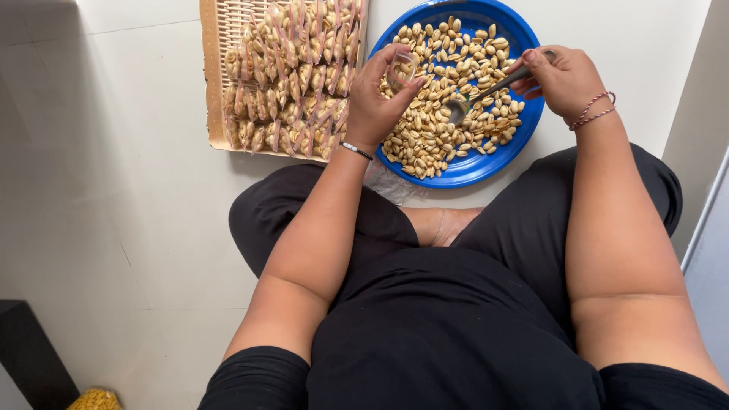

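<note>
A person is seen from above, seated cross-legged on a pale tiled floor [114, 190], dressed in black. Both bare arms are stretched forward over a round blue plate [524, 129] heaped with shelled peanuts [437, 133].

The left hand [380, 99] is closed around a small clear plastic pouch [402, 68], pinched between thumb and fingers and held upright with its mouth facing up. The pouch is held over the left part of the plate, just above the peanuts.

The right hand [562, 80] is closed around the handle of a metal spoon [486, 95]. The spoon's long axis runs on a slant, from the handle at the upper right of the plate down to the bowl at the lower left. The bowl is resting among the peanuts near the plate's middle.

The key relation is this: the spoon's bowl lies just to the right of the pouch and lower than its mouth. The 2 are near but not touching. The left hand is the nearer one to the pouch's opening; the spoon's tip is pointed toward that hand.

To the left of the plate, a pale woven tray [215, 91] is laid on the floor, touching or almost touching the plate's rim. It is covered with many small filled packets of peanuts [292, 68] lying in rows. A crumpled piece of clear plastic [387, 182] is seen below the plate, against the person's knee. A dark object [30, 353] and a small yellow heap [95, 398] are visible at the lower left corner.
</note>
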